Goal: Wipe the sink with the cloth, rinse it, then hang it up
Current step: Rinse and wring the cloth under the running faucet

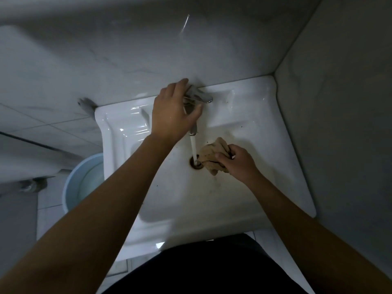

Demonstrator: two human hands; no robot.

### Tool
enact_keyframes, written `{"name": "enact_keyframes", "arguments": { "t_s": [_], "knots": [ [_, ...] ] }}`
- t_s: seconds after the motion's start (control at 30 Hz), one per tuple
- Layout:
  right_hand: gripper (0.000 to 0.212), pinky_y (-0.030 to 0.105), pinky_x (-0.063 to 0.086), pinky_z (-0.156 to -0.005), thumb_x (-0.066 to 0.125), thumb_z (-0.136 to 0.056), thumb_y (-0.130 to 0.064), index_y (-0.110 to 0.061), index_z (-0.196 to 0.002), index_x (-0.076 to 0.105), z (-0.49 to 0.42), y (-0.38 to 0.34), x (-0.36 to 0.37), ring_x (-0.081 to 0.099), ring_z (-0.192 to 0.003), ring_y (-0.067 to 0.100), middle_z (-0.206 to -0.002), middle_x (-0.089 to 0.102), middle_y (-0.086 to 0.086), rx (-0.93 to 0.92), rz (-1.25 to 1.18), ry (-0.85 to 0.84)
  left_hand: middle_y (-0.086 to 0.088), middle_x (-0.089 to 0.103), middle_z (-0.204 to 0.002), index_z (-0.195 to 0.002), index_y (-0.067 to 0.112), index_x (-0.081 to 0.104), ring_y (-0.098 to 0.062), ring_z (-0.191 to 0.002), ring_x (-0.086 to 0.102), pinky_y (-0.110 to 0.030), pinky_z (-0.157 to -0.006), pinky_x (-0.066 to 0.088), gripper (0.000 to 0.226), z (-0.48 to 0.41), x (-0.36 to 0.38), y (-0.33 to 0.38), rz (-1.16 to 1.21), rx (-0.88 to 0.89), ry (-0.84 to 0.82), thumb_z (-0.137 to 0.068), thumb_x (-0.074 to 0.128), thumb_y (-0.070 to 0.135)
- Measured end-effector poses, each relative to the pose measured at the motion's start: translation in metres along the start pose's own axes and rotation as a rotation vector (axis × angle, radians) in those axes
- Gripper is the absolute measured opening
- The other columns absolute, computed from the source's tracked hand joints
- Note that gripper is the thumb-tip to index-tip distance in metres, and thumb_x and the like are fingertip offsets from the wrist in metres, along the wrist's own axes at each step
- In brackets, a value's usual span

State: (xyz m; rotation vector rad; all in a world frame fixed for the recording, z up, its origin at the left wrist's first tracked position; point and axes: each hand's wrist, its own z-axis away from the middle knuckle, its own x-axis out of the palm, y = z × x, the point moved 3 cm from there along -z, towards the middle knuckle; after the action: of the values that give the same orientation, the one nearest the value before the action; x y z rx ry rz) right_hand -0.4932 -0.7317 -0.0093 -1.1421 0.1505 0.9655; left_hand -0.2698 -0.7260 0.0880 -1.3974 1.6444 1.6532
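A white ceramic sink (250, 132) fills the middle of the view, its basin stained brown around the drain (196, 164). My right hand (235, 161) grips a crumpled tan cloth (212, 154) just right of the drain. Water (193, 148) streams from the chrome faucet (200, 96) onto the drain beside the cloth. My left hand (174, 112) lies over the faucet with fingers spread around its lever handle.
A pale blue bucket (73, 185) stands on the tiled floor left of the sink. Grey marble-patterned walls (331, 115) close in behind and to the right. The sink has a ridged left ledge (127, 124). My dark clothing shows at the bottom.
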Motion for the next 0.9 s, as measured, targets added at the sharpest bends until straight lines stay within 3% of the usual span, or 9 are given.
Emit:
{"name": "enact_keyframes", "arguments": {
  "t_s": [0.1,0.17,0.27,0.37,0.47,0.67,0.73,0.8,0.9],
  "knots": [
    [0.030,0.040,0.056,-0.080,0.066,-0.087,-0.042,-0.017,-0.104,0.066,-0.002,0.004,0.012,0.067,-0.087,0.018,-0.094,0.069,0.000,0.060,-0.122,-0.058,-0.006,0.061,-0.135,-0.139,0.015,0.053,-0.025,-0.125,0.055,-0.035,-0.103,0.042,0.053,0.047,-0.003,-0.024,0.050,-0.172,0.077,-0.092,0.061,0.038],
    [0.029,0.036,0.056,-0.081,0.067,-0.088,-0.035,-0.017,-0.111,0.065,-0.005,0.002,0.022,0.066,-0.093,0.017,-0.099,0.068,-0.001,0.094,-0.198,-0.105,-0.004,0.064,-0.130,-0.132,0.016,0.058,-0.024,-0.122,0.058,-0.034,-0.098,0.046,0.043,0.086,0.007,-0.045,0.077,-0.321,0.002,-0.093,0.062,0.033],
    [0.027,0.027,0.052,-0.071,0.067,-0.089,-0.026,-0.016,-0.113,0.064,-0.017,-0.006,0.037,0.065,-0.092,0.017,-0.099,0.067,-0.001,0.092,-0.237,-0.132,-0.002,0.067,-0.124,-0.123,0.017,0.064,-0.020,-0.110,0.066,-0.029,-0.087,0.049,0.034,0.131,0.033,-0.072,0.137,-0.502,-0.167,-0.093,0.066,0.032],
    [0.023,0.024,0.050,-0.065,0.066,-0.090,-0.027,-0.018,-0.111,0.065,-0.033,-0.015,0.049,0.065,-0.086,0.012,-0.095,0.067,-0.005,0.106,-0.250,-0.171,-0.001,0.067,-0.124,-0.127,0.016,0.060,-0.020,-0.103,0.068,-0.032,-0.084,0.053,0.044,0.148,0.057,-0.087,0.275,-0.640,-0.218,-0.090,0.072,0.036],
    [0.025,0.033,0.057,-0.074,0.066,-0.087,-0.037,-0.018,-0.103,0.071,-0.046,-0.018,0.058,0.070,-0.087,0.018,-0.097,0.073,0.004,0.121,-0.257,-0.197,0.004,0.066,-0.122,-0.129,0.020,0.061,-0.014,-0.103,0.065,-0.029,-0.084,0.052,0.046,0.142,0.082,-0.087,0.350,-0.629,-0.310,-0.089,0.073,0.039],
    [0.011,0.026,0.047,-0.060,0.061,-0.090,-0.027,-0.020,-0.084,0.067,-0.057,-0.023,0.062,0.059,-0.070,0.014,-0.078,0.066,-0.002,0.161,-0.283,-0.234,-0.001,0.073,-0.111,-0.110,0.015,0.072,-0.019,-0.103,0.066,-0.029,-0.087,0.048,0.022,0.119,0.110,-0.082,0.400,-0.590,-0.348,-0.092,0.068,0.026],
    [0.011,0.028,0.048,-0.062,0.059,-0.091,-0.025,-0.019,-0.089,0.068,-0.060,-0.024,0.060,0.060,-0.070,0.014,-0.079,0.067,-0.002,0.169,-0.271,-0.250,0.000,0.073,-0.097,-0.094,0.016,0.071,-0.019,-0.094,0.066,-0.031,-0.082,0.051,0.007,0.112,0.109,-0.085,0.451,-0.627,-0.328,-0.089,0.067,0.020],
    [0.012,0.027,0.051,-0.062,0.061,-0.090,-0.022,-0.019,-0.098,0.069,-0.062,-0.024,0.059,0.062,-0.072,0.013,-0.084,0.068,-0.002,0.177,-0.243,-0.284,-0.002,0.070,-0.085,-0.083,0.016,0.063,-0.020,-0.082,0.065,-0.035,-0.076,0.054,0.008,0.104,0.105,-0.088,0.535,-0.681,-0.291,-0.091,0.064,0.019],
    [0.039,0.029,0.055,-0.065,0.077,-0.075,-0.035,-0.019,-0.110,0.066,-0.063,-0.026,0.060,0.068,-0.081,0.012,-0.098,0.072,-0.001,0.111,-0.145,-0.315,-0.022,0.066,-0.083,-0.080,0.017,0.052,-0.023,-0.071,0.059,-0.040,-0.068,0.053,0.016,0.091,0.091,-0.088,0.683,-0.786,-0.209,-0.095,0.058,0.020]
  ]
}}
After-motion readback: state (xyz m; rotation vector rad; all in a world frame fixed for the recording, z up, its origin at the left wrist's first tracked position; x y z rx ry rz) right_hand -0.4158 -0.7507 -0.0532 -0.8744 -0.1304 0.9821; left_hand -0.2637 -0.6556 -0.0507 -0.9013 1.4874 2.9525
